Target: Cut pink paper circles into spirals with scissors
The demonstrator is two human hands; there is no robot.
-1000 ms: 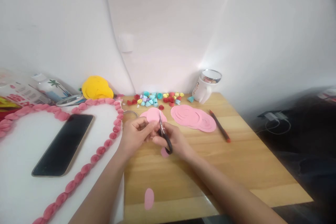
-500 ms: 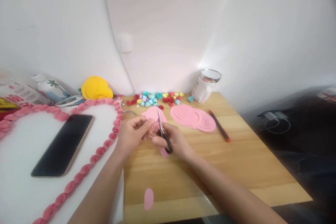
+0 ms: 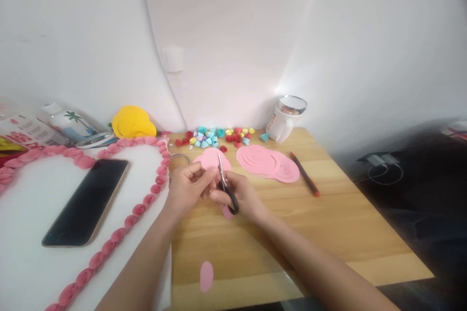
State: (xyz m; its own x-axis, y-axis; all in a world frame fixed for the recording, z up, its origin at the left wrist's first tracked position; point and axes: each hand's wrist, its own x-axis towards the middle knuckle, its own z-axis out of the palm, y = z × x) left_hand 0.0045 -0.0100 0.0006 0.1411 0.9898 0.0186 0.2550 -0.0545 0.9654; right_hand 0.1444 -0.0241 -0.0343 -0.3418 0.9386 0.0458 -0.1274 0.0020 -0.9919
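Observation:
My right hand [image 3: 237, 194] is closed around black-handled scissors [image 3: 229, 197], their metal blades pointing up and away from me. Close beside the blades, my left hand [image 3: 189, 182] pinches a small piece of pink paper, mostly hidden by the fingers. Just beyond both hands are pink paper rounds [image 3: 211, 157], overlapping on the table. A pink paper scrap [image 3: 228, 212] lies under my right hand, and a pink oval cutout [image 3: 206, 276] lies nearer to me.
Pink paper circles [image 3: 255, 158] and a dark red-tipped pen [image 3: 305, 175] lie right, near a white mug [image 3: 286, 119]. Small coloured paper rolls [image 3: 209, 138] line the wall. At left, a phone [image 3: 87, 204] rests on a white board [image 3: 142, 272] edged with pink paper flowers [image 3: 117, 234].
My left fingers have shifted slightly against the scissors, and less of the pinched pink paper shows. My right hand and the scissors have barely moved.

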